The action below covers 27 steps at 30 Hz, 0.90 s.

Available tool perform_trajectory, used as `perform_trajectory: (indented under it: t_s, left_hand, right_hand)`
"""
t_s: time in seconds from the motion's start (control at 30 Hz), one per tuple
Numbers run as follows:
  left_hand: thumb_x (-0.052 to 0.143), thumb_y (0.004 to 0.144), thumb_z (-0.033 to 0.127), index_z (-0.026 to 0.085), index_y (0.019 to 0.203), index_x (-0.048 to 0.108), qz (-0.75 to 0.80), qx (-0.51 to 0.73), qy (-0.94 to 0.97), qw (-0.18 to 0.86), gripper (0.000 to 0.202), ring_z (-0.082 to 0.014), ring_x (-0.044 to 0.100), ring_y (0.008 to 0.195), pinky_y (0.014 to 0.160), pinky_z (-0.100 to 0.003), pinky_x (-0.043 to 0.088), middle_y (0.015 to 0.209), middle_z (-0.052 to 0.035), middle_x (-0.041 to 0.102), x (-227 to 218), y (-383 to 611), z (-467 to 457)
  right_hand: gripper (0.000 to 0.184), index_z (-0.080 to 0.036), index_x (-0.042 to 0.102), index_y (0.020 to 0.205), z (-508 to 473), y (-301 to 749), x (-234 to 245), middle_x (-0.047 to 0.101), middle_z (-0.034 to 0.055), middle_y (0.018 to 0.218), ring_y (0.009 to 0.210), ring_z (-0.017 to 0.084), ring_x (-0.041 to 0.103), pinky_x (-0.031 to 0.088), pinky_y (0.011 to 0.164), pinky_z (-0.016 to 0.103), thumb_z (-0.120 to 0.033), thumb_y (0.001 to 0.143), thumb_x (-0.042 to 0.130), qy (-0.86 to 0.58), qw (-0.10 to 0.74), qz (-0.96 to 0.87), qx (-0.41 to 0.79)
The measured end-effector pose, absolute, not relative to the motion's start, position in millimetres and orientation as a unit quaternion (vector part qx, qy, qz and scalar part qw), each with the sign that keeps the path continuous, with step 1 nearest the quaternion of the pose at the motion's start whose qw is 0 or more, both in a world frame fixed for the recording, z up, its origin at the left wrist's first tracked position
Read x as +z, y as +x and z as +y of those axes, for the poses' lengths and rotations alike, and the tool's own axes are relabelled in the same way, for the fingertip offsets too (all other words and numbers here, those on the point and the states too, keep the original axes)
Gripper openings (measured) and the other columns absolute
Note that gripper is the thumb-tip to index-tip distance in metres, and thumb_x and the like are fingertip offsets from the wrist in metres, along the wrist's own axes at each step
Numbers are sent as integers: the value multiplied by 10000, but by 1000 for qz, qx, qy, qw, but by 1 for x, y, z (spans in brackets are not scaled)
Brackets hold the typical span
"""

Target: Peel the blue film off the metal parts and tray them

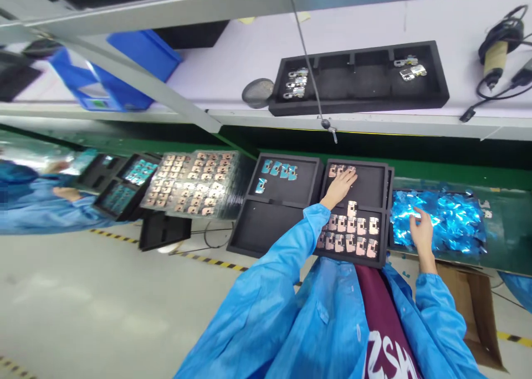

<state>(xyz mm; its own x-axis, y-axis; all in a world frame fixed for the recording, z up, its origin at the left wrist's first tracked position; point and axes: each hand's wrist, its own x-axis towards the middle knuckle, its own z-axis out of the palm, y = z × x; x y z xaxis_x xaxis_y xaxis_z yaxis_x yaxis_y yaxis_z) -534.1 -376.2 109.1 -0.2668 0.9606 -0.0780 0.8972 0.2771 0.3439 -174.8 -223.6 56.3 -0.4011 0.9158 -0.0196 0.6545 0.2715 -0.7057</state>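
Note:
My left hand (341, 187) lies palm down in the upper compartment of a black tray (376, 188), its fingers stretched out over a short row of small copper-and-silver metal parts (333, 170). Whether a part is under the fingertips is hidden. Two fuller rows of the same metal parts (350, 241) fill the lower compartment, and one lone part (352, 208) lies across the divider. On the right, my right hand (422, 232) hovers at or on a heap of shiny blue film pieces (453, 218), thumb and forefinger apart. Nothing shows between them.
Left of my tray, another black tray (270, 224) holds several blue-covered parts (285, 170). Beyond stand stacked clear trays (193, 185) of metal parts and a co-worker's sleeve (50, 201). A shelf above carries a long black tray (361, 85) and an electric screwdriver (495, 63). A cord (305, 52) hangs down.

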Motion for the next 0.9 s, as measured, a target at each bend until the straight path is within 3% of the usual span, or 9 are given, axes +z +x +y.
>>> perform_trajectory:
  t_s: [0.07,0.17,0.23,0.33,0.47,0.63,0.9]
  left_hand:
    - [411,1050,81,168,1498,673,814,173,549,77,526,-269,401,1653,1375,-484,319,1664,-125,589,126,-548,-402]
    - [395,1091,168,180,1417,707,919,216,327,-26,452,-327,512,1542,1314,-520,376,1525,-174,669,149,-578,-448]
    - [474,1092,256,139,1387,699,968,191,162,-22,388,-398,559,1455,1245,-554,429,1449,-239,666,155,-597,-472]
    - [672,1015,342,92,1336,677,985,160,59,36,407,-462,590,1375,1149,-555,494,1387,-295,642,150,-613,-487]
    - [698,992,300,97,1341,618,982,178,21,54,411,-432,607,1373,1123,-505,511,1418,-290,621,138,-618,-482]
    - [755,985,388,100,1274,608,973,218,-35,75,433,-451,635,1368,1131,-538,507,1382,-309,668,136,-624,-475]
    - [811,886,216,193,1018,621,938,330,-58,89,233,-349,714,1244,1112,-479,520,1192,-184,769,153,-629,-477]
  right_hand:
    - [574,-158,722,1281,-223,-164,55,722,224,1259,919,317,710,569,1006,581,-566,945,499,-505,204,-776,318]
    - [588,-175,729,1270,-226,-149,56,732,220,1246,896,324,719,580,973,585,-611,945,505,-518,206,-770,311]
    - [614,-169,729,1273,-230,-144,57,734,226,1249,883,320,722,589,954,578,-633,941,501,-530,205,-762,311]
    - [634,-152,730,1274,-235,-146,60,741,233,1249,892,321,728,602,917,558,-633,930,500,-530,195,-761,319]
    - [607,-151,736,1256,-236,-157,70,740,230,1256,903,320,738,613,888,539,-608,936,497,-510,184,-776,323]
    - [554,-173,736,1269,-236,-168,90,723,220,1313,919,304,741,630,840,494,-570,962,501,-483,191,-787,332]
    - [530,-187,736,1283,-246,-199,121,692,217,1388,948,293,738,647,833,495,-579,1006,510,-446,207,-788,370]
